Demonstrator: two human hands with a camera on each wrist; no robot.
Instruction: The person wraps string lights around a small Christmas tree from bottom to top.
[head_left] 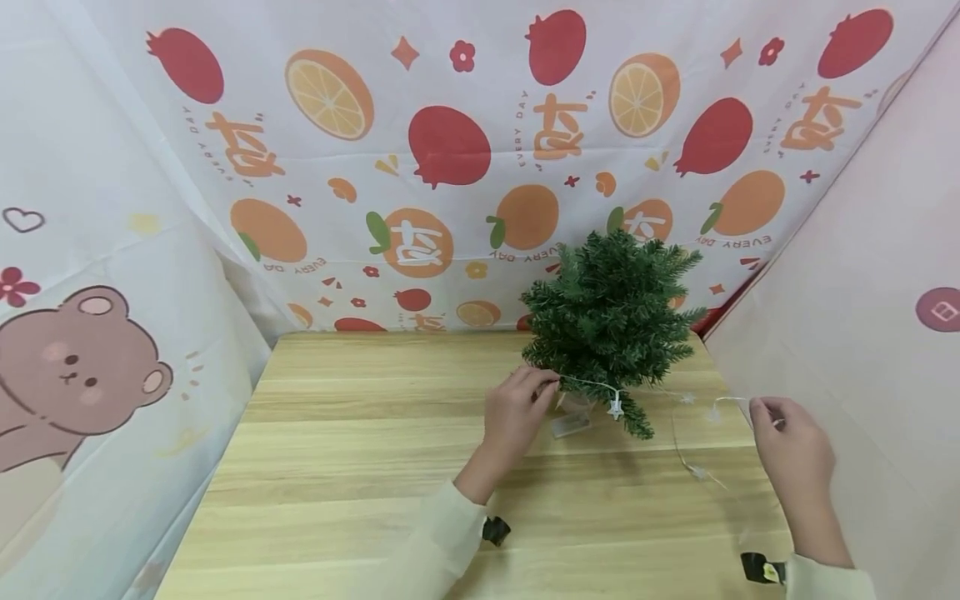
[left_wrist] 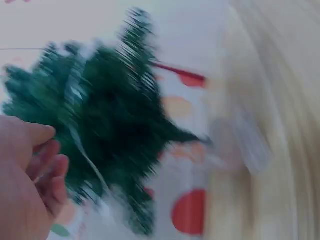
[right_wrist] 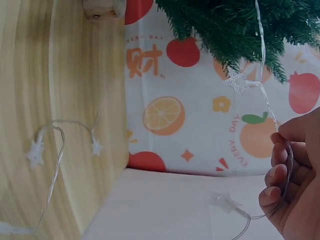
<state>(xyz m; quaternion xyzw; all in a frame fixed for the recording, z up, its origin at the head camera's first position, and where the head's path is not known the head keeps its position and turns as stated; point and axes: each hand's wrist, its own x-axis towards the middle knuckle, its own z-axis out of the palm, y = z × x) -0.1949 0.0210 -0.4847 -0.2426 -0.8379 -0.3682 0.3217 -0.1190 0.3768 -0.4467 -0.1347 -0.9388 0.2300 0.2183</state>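
Observation:
A small green artificial Christmas tree [head_left: 611, 312] stands on the table, its lower branches drooping over a pale base [head_left: 572, 425]. At its front left side, my left hand [head_left: 513, 408] pinches the thin wire of a star string light [head_left: 616, 406] between thumb and finger. The wire crosses the front of the lower branches, with one clear star hanging there. Off to the tree's right, my right hand [head_left: 798, 442] pinches another stretch of the same string. In the right wrist view, the wire [right_wrist: 270, 107] runs through the curled fingers, with a star [right_wrist: 239, 82] just beyond them.
Loose string with a star [head_left: 697, 472] trails over the wooden table [head_left: 337, 450] to the tree's right. Fruit-printed cloth [head_left: 450, 75] hangs behind the table, and pale cloth hangs at both sides. Each wrist wears a black strap, such as the left strap [head_left: 496, 531].

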